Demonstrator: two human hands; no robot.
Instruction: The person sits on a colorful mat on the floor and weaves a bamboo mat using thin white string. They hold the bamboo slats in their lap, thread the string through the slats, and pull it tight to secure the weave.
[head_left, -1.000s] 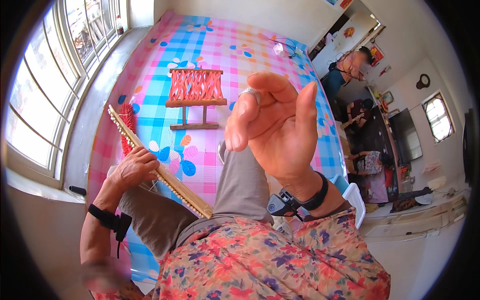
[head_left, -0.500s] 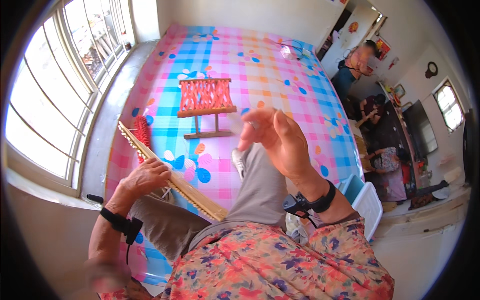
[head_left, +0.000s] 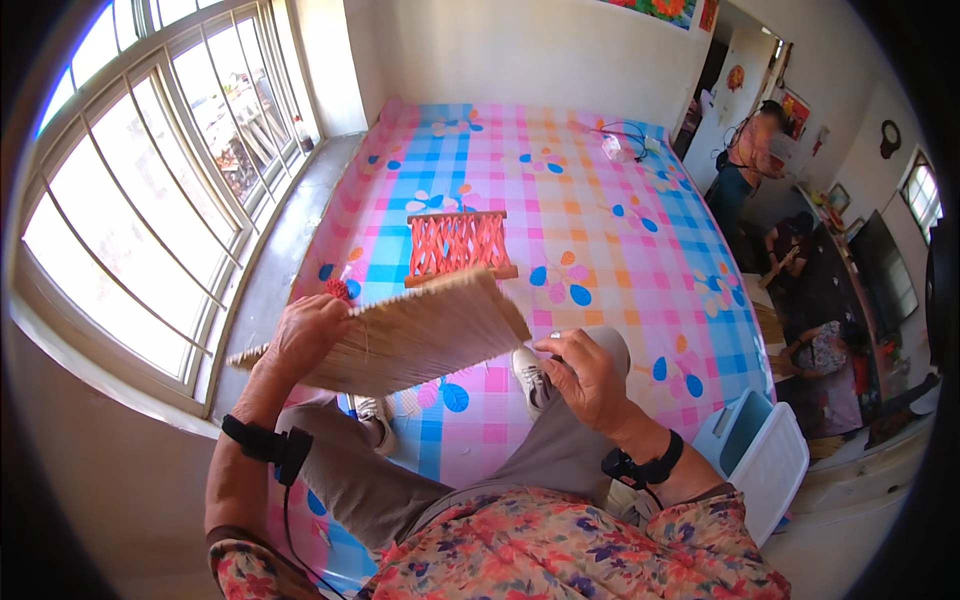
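My left hand [head_left: 308, 335] grips the left part of a tan, flat panel with fine straw-like ribs [head_left: 420, 340]. The panel is tilted above my lap, its ribbed face toward me. Just off its right corner is my right hand [head_left: 588, 385], thumb and fingers closed together; whatever they pinch is too small to make out. Beyond the panel stands a small wooden stool with a red woven-cord seat [head_left: 458, 245], its lower part hidden. A bit of a red bundle [head_left: 336, 289] shows behind my left hand.
I sit on a pink-and-blue checked sheet [head_left: 560, 230]. A barred window [head_left: 150, 200] and grey sill [head_left: 290, 220] run along the left. A blue-and-white plastic bin [head_left: 765, 470] stands at my right. Several people are farther right, one standing [head_left: 750, 150]. A clear bag and cable [head_left: 620, 145] lie far back.
The panel has turned from nearly edge-on to showing its ribbed face, and rises higher. My right hand has come down beside its corner, fingers now closed. The view has tipped up.
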